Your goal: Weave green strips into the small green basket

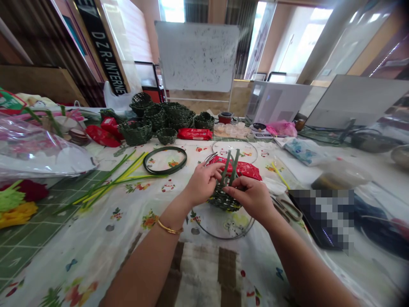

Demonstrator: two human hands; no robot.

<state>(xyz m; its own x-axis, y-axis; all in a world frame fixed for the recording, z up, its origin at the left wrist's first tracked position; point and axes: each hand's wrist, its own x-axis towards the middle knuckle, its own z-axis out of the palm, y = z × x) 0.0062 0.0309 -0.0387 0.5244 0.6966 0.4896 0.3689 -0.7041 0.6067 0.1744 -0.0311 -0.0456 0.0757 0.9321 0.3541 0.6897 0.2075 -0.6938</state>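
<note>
A small half-woven dark green basket (pixel 223 199) is held just above the table's middle, with loose green strips (pixel 230 166) sticking up from it. My left hand (pixel 202 182) grips its left side, fingers pinched on the strips; a gold bangle circles that wrist. My right hand (pixel 252 197) closes around its right side, fingers curled onto the weave. A thin wire ring (pixel 223 235) lies on the cloth under the basket.
Finished green baskets (pixel 159 119) are heaped at the back. Loose green and yellow strips (pixel 118 177) and a coiled green band (pixel 165 160) lie left. Red packets (pixel 246 169), scissors (pixel 287 209), a dark tablet (pixel 322 221), and plastic-wrapped flowers (pixel 38 140) surround the floral tablecloth.
</note>
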